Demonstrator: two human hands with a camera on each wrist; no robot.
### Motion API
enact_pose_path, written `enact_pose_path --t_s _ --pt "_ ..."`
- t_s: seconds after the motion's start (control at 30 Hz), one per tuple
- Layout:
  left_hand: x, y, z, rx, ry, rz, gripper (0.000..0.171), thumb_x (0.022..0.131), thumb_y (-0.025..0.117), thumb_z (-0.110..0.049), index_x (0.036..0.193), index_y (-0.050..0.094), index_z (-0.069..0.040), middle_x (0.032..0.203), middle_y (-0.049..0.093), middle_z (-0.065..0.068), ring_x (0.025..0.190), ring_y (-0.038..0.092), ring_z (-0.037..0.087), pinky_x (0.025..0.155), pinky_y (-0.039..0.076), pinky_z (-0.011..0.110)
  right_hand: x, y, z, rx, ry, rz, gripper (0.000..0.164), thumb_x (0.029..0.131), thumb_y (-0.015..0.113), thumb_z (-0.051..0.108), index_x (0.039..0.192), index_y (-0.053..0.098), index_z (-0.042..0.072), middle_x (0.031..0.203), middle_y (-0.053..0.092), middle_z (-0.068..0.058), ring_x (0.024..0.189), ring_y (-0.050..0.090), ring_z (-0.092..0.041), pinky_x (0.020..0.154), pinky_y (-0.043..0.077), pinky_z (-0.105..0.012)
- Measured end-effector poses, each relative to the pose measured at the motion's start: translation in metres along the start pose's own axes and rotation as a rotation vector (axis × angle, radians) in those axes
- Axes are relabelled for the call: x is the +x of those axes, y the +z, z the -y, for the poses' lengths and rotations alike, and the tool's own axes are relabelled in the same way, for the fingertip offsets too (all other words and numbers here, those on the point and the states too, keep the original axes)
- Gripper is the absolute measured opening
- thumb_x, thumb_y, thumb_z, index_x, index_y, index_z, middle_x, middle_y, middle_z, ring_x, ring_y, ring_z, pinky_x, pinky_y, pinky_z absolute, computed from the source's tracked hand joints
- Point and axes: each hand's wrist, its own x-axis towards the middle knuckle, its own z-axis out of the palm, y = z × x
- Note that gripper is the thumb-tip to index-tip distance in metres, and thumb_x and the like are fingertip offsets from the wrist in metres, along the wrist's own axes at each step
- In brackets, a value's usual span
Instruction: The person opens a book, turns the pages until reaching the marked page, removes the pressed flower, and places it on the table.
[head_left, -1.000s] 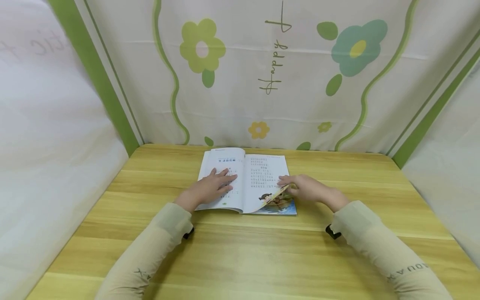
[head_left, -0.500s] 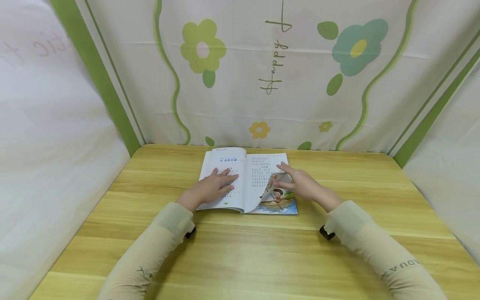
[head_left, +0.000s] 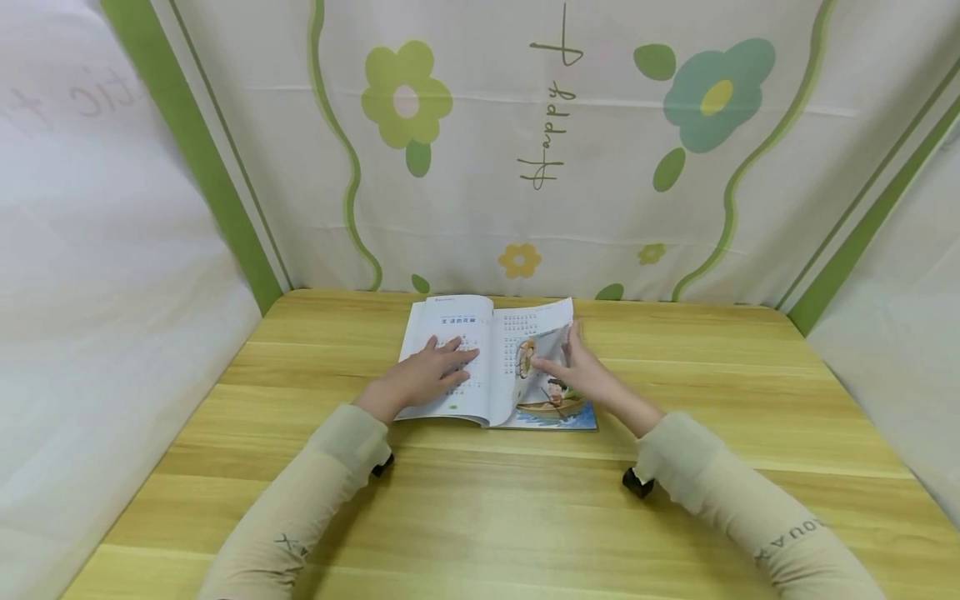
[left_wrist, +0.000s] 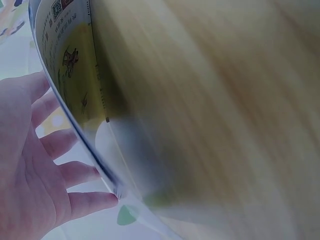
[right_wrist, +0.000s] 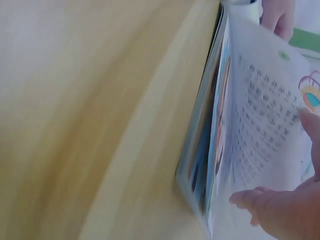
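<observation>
An open book [head_left: 453, 400] with printed text lies near the back of the table. My left hand [head_left: 422, 377] rests spread on its left page; in the left wrist view the fingers of that hand [left_wrist: 37, 165] lie straight along the book's curved edge. At the right side, a page [head_left: 553, 340] is lifted and curls leftward, baring a boat picture [head_left: 555, 407] below. My right hand [head_left: 592, 379] touches the lifted page with thumb and fingers spread. The right wrist view has that hand [right_wrist: 290, 212] beside the text page [right_wrist: 265, 105]; its grip is partly hidden.
The wooden table [head_left: 495, 517] stretches around the book. Behind it hangs a white cloth [head_left: 465, 200] printed with flowers, and further white cloth [head_left: 97, 275] closes off the sides. Dark bands [head_left: 637, 483] show under the sleeve cuffs.
My right hand has moved left and turned upward, and the right page has lifted further from its lower corner, showing more of the boat picture. My left hand stays on the left page.
</observation>
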Motion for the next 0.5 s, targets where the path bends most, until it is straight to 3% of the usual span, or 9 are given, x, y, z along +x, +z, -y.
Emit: enact_pose_path --t_s 0.17,0.27,0.5 --pt "-0.001 -0.001 -0.002 0.0 0.002 -0.006 0.053 0.109 0.047 -0.043 0.159 0.041 -0.028 0.168 0.02 0.009 0.151 0.007 0.051 0.117 0.02 0.066 0.002 0.014 0.005 0.015 -0.081 0.043 0.101 0.104 0.063 0.024 0.159 -0.018 -0.001 0.166 -0.017 -0.026 0.151 0.005 -0.05 0.121 0.015 -0.054" --pt "0.0 -0.001 -0.002 0.006 0.015 -0.013 0.052 0.109 0.047 -0.043 0.159 0.042 -0.026 0.168 0.021 0.011 0.15 0.009 0.053 0.116 0.021 0.067 0.003 0.021 0.006 0.024 -0.07 0.064 0.092 0.104 0.064 0.022 0.162 -0.004 0.001 0.167 -0.007 -0.028 0.152 0.006 -0.048 0.121 0.017 -0.054" --pt "0.001 0.0 -0.001 0.022 0.047 -0.028 0.053 0.11 0.046 -0.044 0.159 0.041 -0.026 0.167 0.022 0.013 0.149 0.011 0.055 0.115 0.022 0.068 0.001 0.031 0.008 -0.077 -0.097 0.092 0.075 0.104 0.064 0.026 0.16 0.019 0.004 0.166 0.004 -0.031 0.149 0.019 -0.05 0.118 0.024 -0.057"
